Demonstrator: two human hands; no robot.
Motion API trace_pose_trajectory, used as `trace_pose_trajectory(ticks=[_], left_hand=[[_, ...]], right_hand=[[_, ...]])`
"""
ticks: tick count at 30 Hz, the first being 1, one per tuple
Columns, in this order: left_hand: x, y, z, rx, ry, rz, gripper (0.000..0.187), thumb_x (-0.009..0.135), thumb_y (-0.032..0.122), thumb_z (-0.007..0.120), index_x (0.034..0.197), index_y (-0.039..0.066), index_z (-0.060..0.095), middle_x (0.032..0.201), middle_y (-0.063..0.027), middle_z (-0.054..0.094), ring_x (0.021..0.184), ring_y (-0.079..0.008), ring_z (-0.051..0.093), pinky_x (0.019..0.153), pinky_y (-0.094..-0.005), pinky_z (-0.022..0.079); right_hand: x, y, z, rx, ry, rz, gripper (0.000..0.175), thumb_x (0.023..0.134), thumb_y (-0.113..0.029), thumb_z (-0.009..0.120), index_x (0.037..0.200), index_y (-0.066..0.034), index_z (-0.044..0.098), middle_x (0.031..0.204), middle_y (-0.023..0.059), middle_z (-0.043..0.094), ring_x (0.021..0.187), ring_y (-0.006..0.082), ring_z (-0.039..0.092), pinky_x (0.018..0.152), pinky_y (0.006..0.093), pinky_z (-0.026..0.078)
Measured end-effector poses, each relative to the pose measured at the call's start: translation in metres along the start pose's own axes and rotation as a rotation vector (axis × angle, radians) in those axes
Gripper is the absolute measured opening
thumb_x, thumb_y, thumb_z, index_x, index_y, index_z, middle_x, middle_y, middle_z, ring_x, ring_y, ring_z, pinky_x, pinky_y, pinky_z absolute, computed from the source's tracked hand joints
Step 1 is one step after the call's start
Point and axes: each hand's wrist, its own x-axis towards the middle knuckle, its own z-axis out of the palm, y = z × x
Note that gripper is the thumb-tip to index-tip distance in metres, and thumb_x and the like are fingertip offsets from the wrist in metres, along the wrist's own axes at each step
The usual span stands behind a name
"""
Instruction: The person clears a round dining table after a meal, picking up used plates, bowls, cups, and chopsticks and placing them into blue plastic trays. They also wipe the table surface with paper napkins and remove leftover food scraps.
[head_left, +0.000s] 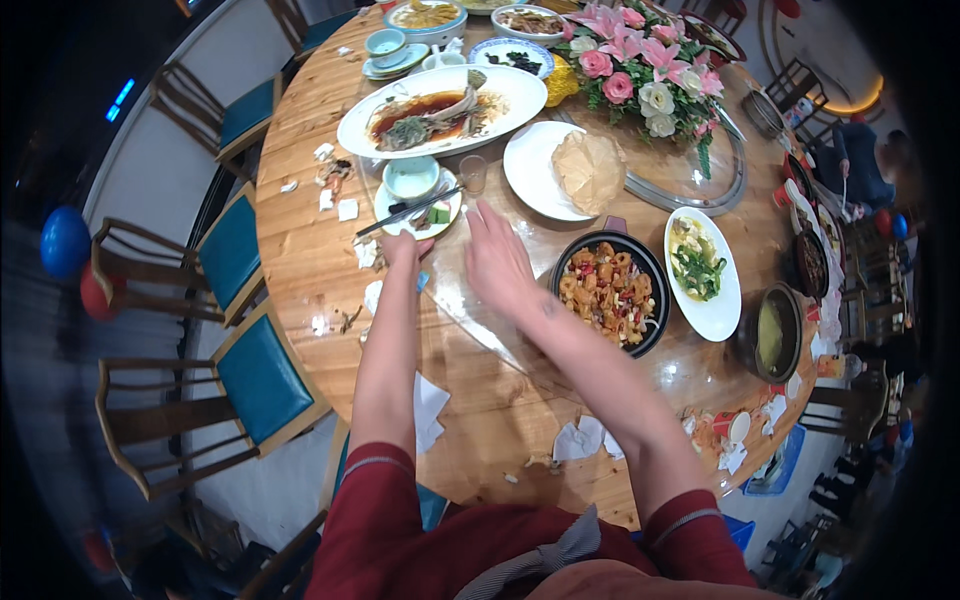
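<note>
My left hand (405, 247) is at the near rim of a small plate (448, 182); whether its fingers grip the rim cannot be made out. On that plate are a pale green bowl (411, 178), green food pieces (439, 214) and dark scraps. A pair of dark chopsticks (409, 212) lies slantwise across it. My right hand (496, 255) reaches over the table just right of the plate, fingers stretched forward and somewhat apart, with nothing seen in them. Just beyond its fingertips stands a small clear cup (472, 174).
An oval fish platter (517, 97) lies beyond the small plate. Right of my hands are a white plate with brown paper (529, 169), a black pot of food (607, 289) and an oval dish (712, 315). Flowers (637, 67) stand farther back. Chairs (262, 379) line the left side.
</note>
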Motion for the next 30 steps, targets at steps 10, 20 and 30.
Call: trace_pose_trajectory(ticks=[10, 20, 30], left_hand=[[-0.045, 0.006, -0.036, 0.073, -0.098, 0.083, 0.034, 0.093, -0.004, 0.038, 0.125, -0.004, 0.031, 0.116, -0.0236, 0.052, 0.067, -0.0316, 0.068, 0.055, -0.0346, 0.063], [-0.070, -0.022, -0.075, 0.067, -0.071, 0.107, 0.034, 0.093, -0.004, 0.041, 0.126, -0.002, 0.032, 0.120, -0.0246, 0.051, 0.084, -0.0310, 0.067, 0.055, -0.0345, 0.063], [-0.109, -0.044, -0.162, 0.211, -0.133, 0.207, 0.038, 0.093, 0.000, 0.049, 0.129, 0.000, 0.039, 0.112, -0.0195, 0.060, 0.081, -0.0250, 0.066, 0.054, -0.0314, 0.059]], right_hand=[[0.117, 0.076, 0.064, -0.420, -0.171, 0.088, 0.048, 0.084, -0.009, 0.055, 0.131, -0.0019, 0.047, 0.150, 0.0211, 0.030, 0.131, 0.0418, 0.040, 0.104, 0.0473, 0.039], [0.090, 0.071, 0.057, -0.288, -0.075, 0.102, 0.025, 0.074, 0.000, 0.058, 0.100, -0.0009, 0.057, 0.107, 0.0186, 0.052, 0.093, 0.0334, 0.060, 0.080, 0.0413, 0.053], [-0.065, 0.009, -0.090, 0.153, 0.167, 0.153, 0.032, 0.072, -0.009, 0.069, 0.096, -0.0012, 0.048, 0.103, 0.0153, 0.046, 0.096, 0.0339, 0.054, 0.077, 0.0436, 0.049]])
